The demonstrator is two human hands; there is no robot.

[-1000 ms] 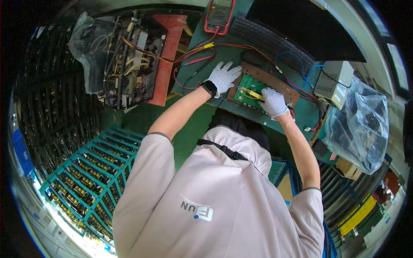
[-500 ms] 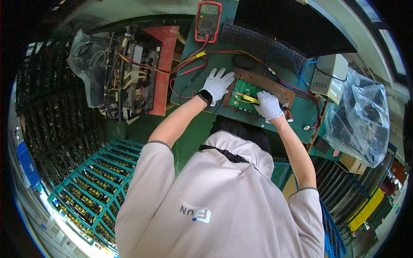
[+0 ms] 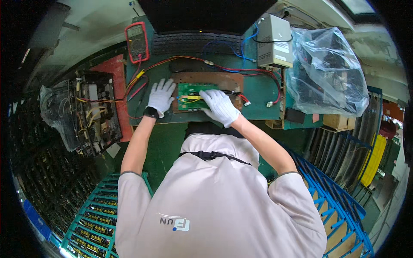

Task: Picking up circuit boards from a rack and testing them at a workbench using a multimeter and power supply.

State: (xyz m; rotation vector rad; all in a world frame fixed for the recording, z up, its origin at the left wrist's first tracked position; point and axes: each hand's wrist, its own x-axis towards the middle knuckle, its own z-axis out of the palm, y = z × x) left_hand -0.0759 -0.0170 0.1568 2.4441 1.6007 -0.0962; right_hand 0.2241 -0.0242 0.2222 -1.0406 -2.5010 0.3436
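Note:
My left hand (image 3: 161,97), in a white glove, lies with fingers spread on the green tabletop, just left of a brown perforated board (image 3: 232,81). On that board rests a green circuit board (image 3: 186,88) carrying a yellow component (image 3: 193,98). My right hand (image 3: 220,105), gloved too, covers the right part of the circuit board. Its fingers are bent together beside the yellow component, and whatever lies under them is hidden. Red and black leads with a white connector (image 3: 247,102) come out to the right of that hand.
A red multimeter (image 3: 137,42) lies at the back left, near a keyboard (image 3: 198,42) and dark monitor (image 3: 206,15). Cables (image 3: 172,59) cross the table. A grey box-shaped device (image 3: 275,41) and a plastic-wrapped object (image 3: 329,71) stand right; an opened electronic unit (image 3: 97,109) stands left.
The view has swung, so the table now appears further left and more level. My right hand sits slightly further left over the circuit board. My left hand stays flat beside the brown board.

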